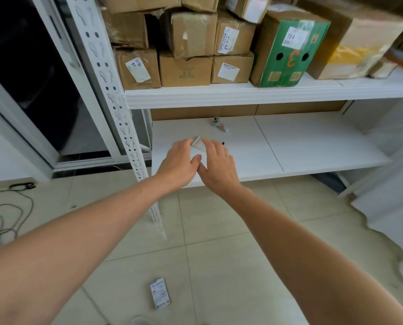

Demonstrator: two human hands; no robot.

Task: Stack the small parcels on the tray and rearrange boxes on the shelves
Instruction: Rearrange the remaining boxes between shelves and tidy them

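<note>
A small pale parcel (198,144) sits low over the white lower shelf (313,146), held between both my hands. My left hand (179,164) grips its left edge with curled fingers. From the right, my right hand (218,165) covers it, fingers across the top and thumb underneath, so most of the parcel is hidden. Both thumbs meet near the parcel's near side. Another small labelled parcel (160,293) lies on the tiled floor near my feet. Brown cardboard boxes (186,69) and a green box (289,52) fill the upper shelf (242,96). No tray is in view.
A small grey object (217,122) and a tiny black item (223,143) lie on the lower shelf behind my hands. The white perforated shelf upright (116,102) stands to the left. Cables (8,207) trail over the floor at far left.
</note>
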